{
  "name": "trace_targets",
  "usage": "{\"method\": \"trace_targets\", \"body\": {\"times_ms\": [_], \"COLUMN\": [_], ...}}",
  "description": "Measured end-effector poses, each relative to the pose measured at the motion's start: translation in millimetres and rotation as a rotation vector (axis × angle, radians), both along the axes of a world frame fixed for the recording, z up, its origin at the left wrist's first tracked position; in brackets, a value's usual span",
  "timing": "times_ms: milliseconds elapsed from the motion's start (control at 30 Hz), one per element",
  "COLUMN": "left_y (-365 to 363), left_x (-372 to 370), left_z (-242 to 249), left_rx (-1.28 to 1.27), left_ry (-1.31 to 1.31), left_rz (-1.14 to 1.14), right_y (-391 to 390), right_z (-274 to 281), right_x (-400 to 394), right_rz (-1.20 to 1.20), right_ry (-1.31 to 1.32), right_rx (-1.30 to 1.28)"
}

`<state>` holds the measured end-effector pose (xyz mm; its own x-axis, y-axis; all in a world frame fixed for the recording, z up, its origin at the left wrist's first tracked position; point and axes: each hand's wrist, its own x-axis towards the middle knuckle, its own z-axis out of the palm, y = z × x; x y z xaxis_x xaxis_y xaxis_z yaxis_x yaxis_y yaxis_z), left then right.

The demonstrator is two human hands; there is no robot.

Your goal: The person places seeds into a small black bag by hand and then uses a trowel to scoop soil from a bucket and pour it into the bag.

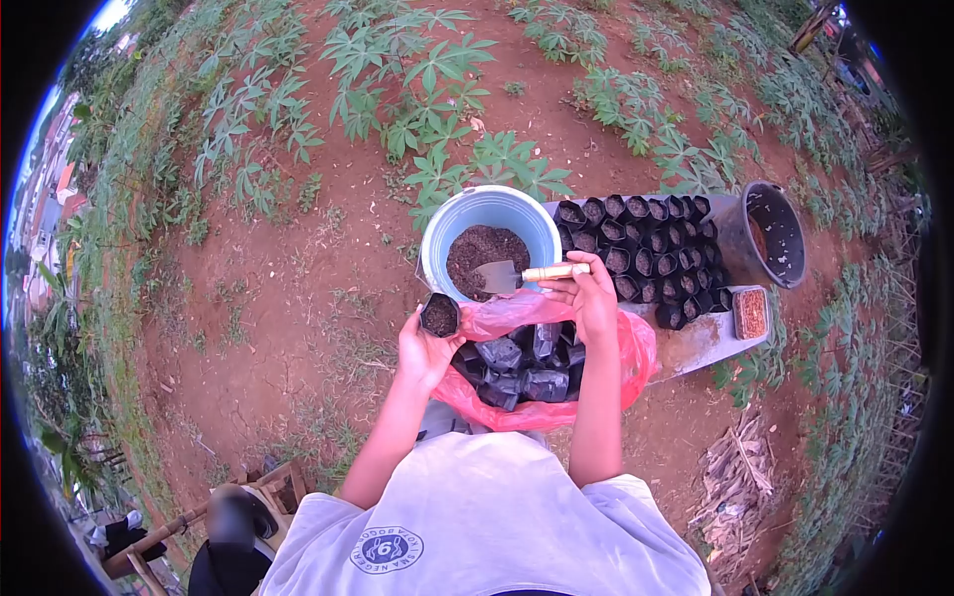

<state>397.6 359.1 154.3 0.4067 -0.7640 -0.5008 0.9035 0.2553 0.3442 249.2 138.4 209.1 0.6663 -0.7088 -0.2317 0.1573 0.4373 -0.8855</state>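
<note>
My left hand (425, 350) is closed around a small black seedling bag (439, 315) with dark soil showing at its mouth. In my right hand (594, 300) is a trowel (502, 277), gripped by its pale wooden handle. Its metal blade is over the light-blue bucket (433, 230), which holds dark brown soil (487, 250). Below the bucket, between my forearms, lies a pink plastic bag (639, 350) with several black seedling bags (546, 384) inside.
Rows of soil-filled black bags (644, 262) stand on a board (711, 340) to the right. Beside them are a dark bucket (785, 233) and a small container of reddish grains (752, 314). Leafy plants (437, 74) grow ahead. Another person (231, 541) is at lower left.
</note>
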Motion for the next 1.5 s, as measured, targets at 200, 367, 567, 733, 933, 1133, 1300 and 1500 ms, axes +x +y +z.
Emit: {"method": "trace_targets", "body": {"times_ms": [200, 367, 567, 733, 933, 1133, 1300, 1500], "left_y": [-17, -25, -34, -39, -48, -53, -57, -57], "left_x": [-32, -56, -82, -98, -116, -126, -133, -135], "left_z": [5, 4, 13, 8, 18, 16, 24, 27], "left_rx": [0.080, 0.185, 0.258, 0.249, 0.276, 0.252, 0.235, 0.214], "left_ry": [-0.085, -0.117, -0.157, -0.159, -0.152, -0.116, -0.102, -0.141], "left_rz": [-0.005, -0.034, 0.014, 0.049, 0.095, 0.104, 0.104, 0.080], "right_y": [10, 10, 9, 13, 20, 23, 32, 33], "right_z": [26, 40, 51, 62, 80, 86, 110, 111], "right_x": [-26, -42, -63, -73, -83, -91, -98, -100], "right_rz": [0.053, 0.081, 0.106, 0.092, 0.097, 0.126, 0.189, 0.274], "right_ry": [-0.061, -0.013, 0.036, 0.117, 0.180, 0.173, 0.226, 0.207], "right_rx": [-0.032, -0.182, -0.231, -0.387, -0.634, -0.937, -1.082, -1.155]}}
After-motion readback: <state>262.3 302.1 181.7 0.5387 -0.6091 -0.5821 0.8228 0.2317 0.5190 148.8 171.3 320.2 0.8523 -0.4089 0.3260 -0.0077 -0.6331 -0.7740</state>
